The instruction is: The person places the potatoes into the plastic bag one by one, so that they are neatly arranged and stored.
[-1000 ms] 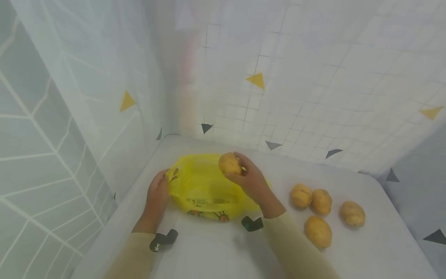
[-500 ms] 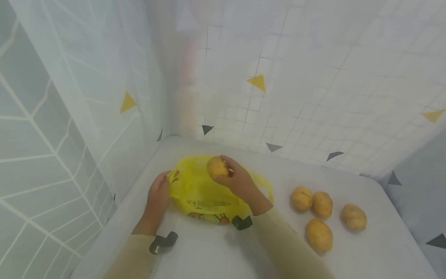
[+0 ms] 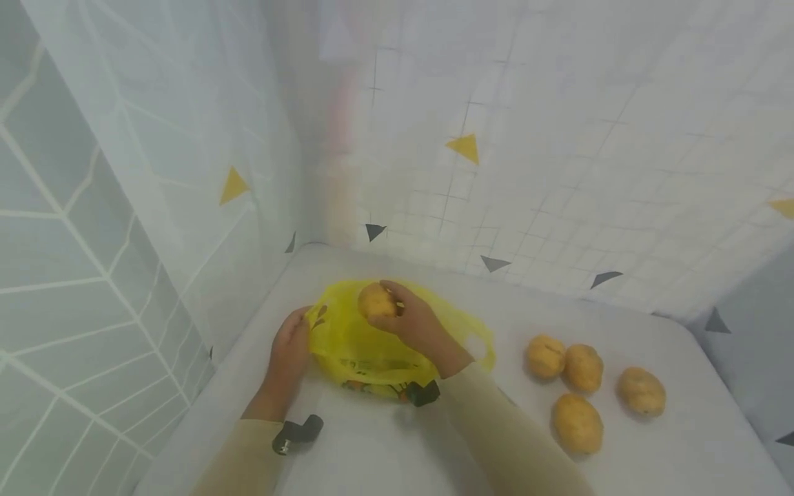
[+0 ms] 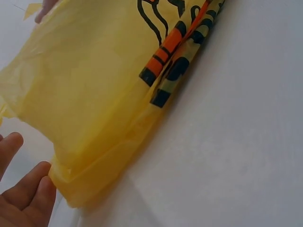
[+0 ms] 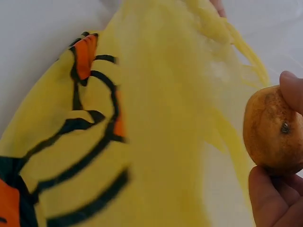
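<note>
Since my right hand's just pinching this potato, it could totally slip and squash the floppy yellow bag underneath.

From the head camera I can't read the tiny print on the yellow plastic bag; the right hand partly hides its mouth. My wrist feeds' edges crop the potato and left hand.

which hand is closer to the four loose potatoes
Right. The right hand holds another potato over the yellow bag, left of the loose potatoes; the left hand is farther left, at the bag's edge.
</note>
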`<state>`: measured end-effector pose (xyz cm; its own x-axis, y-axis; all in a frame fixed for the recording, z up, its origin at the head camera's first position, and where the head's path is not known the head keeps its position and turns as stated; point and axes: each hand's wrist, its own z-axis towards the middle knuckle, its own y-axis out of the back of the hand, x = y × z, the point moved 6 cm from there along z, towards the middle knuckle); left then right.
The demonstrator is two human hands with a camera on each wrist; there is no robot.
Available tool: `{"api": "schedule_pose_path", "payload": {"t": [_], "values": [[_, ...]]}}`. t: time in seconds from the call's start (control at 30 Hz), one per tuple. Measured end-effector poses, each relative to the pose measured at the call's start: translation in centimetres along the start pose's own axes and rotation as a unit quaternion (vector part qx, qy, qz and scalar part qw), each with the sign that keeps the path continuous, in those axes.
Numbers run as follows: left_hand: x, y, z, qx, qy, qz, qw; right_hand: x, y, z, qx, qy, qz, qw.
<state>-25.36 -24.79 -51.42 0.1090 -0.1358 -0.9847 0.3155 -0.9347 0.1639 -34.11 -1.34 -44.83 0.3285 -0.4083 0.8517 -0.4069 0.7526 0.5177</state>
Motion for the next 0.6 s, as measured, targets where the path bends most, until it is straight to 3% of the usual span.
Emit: {"api": "schedule_pose_path", "payload": {"t": [0.27,0.6], "values": [[-0.2,-0.2,-0.4,-0.001,0.003,0.016,0.9999,-0.7,-1.2,0.3,0.003,-0.011,-0.012,0.9999],[-0.1,-1.3,0.1,0.001,-0.005,0.019,0.9998,-2.0,-1.3,1.0,-0.029,-0.023,-0.057,0.9977]]}}
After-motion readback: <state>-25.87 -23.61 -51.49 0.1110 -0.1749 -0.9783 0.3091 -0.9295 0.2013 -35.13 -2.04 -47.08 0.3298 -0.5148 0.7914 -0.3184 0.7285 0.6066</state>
